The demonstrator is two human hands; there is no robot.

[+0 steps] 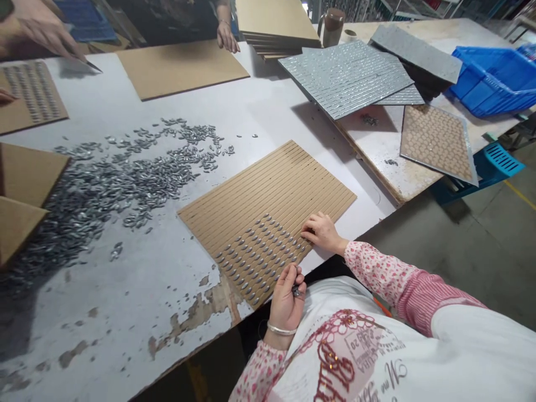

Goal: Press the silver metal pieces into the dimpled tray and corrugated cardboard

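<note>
My left hand (288, 298), with a bracelet at its wrist, is curled around several small dark-grey pieces (296, 290) at the near edge of a brown grooved board (288, 178). Rows of shiny grey oval pieces (262, 254) sit on the near left part of that board. Over its near right edge is my right hand (321, 231), fingers bent and pressed together at the end of a row; whatever lies between the fingertips is hidden. A large heap of loose grey pieces (125, 181) spreads on the white table left of the board.
Other people's hands (39, 28) (226, 36) are across the table (138, 312), one near a pointed tool. Brown boards (184, 67) lie there. Grey ridged panels (347, 72), a patterned panel (438, 142), a mug (333, 27) and a blue crate (494, 78) are at the right.
</note>
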